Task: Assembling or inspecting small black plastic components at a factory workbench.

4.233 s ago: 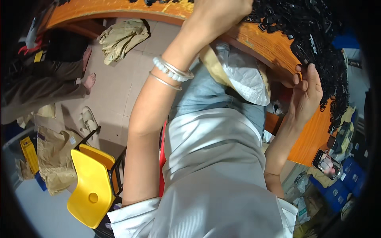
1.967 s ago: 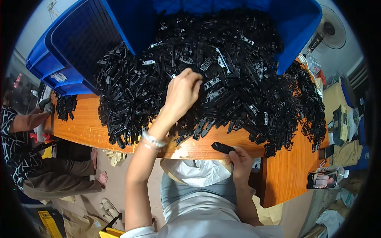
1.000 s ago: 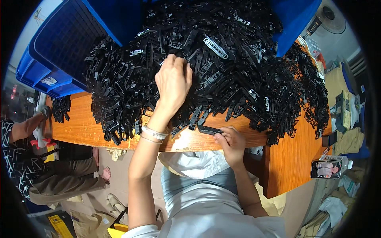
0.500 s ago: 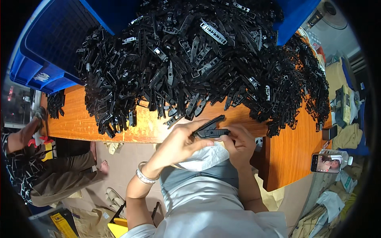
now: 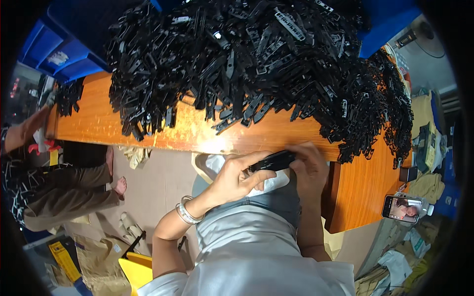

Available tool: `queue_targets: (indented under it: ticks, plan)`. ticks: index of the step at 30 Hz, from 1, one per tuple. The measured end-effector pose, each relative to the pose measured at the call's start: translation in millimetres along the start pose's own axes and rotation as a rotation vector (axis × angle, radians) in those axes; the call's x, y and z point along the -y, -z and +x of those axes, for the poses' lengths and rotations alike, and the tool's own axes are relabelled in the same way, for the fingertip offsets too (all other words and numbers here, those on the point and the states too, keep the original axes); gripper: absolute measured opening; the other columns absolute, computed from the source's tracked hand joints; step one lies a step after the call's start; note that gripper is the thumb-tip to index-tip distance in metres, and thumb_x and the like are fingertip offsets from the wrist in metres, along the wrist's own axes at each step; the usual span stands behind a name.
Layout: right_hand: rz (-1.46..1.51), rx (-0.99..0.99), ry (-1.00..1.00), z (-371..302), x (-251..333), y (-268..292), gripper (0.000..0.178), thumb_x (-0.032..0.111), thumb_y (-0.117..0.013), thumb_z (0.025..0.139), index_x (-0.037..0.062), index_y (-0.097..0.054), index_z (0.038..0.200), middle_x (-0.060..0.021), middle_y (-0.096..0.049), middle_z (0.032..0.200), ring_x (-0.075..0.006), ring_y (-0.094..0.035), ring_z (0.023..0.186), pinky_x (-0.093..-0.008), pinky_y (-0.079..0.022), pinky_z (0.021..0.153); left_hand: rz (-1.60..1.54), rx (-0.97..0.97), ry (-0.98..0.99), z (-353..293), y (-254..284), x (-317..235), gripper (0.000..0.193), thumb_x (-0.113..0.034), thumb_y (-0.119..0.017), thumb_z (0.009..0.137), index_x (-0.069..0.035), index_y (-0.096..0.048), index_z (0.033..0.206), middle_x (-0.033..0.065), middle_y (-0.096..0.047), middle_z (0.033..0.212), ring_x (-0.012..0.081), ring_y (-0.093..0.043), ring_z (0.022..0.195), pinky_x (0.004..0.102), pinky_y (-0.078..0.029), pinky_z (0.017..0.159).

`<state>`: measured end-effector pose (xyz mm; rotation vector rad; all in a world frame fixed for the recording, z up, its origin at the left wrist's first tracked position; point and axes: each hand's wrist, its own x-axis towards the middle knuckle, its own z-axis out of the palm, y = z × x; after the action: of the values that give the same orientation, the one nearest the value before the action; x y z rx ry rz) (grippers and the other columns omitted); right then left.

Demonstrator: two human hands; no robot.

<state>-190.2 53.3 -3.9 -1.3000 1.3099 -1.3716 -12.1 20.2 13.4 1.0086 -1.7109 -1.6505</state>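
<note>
A narrow black plastic part is held over my lap, just off the table's front edge. My left hand grips its left end between thumb and fingers. At the right end my right hand has its fingers bent against the part; its fingertips are partly blurred and hidden. Beneath the hands a white plastic bag lies on my lap. A large heap of similar black plastic parts covers the far side of the orange wooden table.
Blue plastic crates stand behind the heap at left, with another blue one at right. A phone is propped by the table's right end. At left another person's arm reaches to the table. A yellow stool is below.
The black part, earlier seen with its two arms spread in a V, now looks like one closed bar. My view has shifted, and the heap sits higher in it.
</note>
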Motion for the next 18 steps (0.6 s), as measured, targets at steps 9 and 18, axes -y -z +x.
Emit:
queue_targets:
  ticks: [9, 18]
  plan:
    - [-0.377, 0.23, 0.029, -28, -26, -13, 0.023, -0.006, -0.059, 0.074, -0.0029, -0.059, 0.097, -0.0084, -0.054, 0.086, -0.018, -0.057, 0.078, -0.0269, -0.046, 0.064, 0.518, -0.904, 0.111, -60, 25, 102, 0.05, -0.013, -0.075, 0.066, 0.004, -0.053, 0.107, 0.0173, -0.055, 0.102, 0.0296, -0.053, 0.093, 0.0341, -0.043, 0.076]
    - [-0.779, 0.431, 0.097, -33, -48, -22, 0.014, 0.003, -0.063, 0.073, -0.0003, -0.059, 0.087, -0.011, -0.053, 0.079, -0.0292, -0.052, 0.069, -0.034, -0.043, 0.06, 0.499, -0.846, 0.468, -17, 68, 164, 0.025, -0.016, -0.07, 0.064, 0.003, -0.064, 0.079, 0.0235, -0.061, 0.076, 0.0377, -0.06, 0.075, 0.0412, -0.047, 0.067]
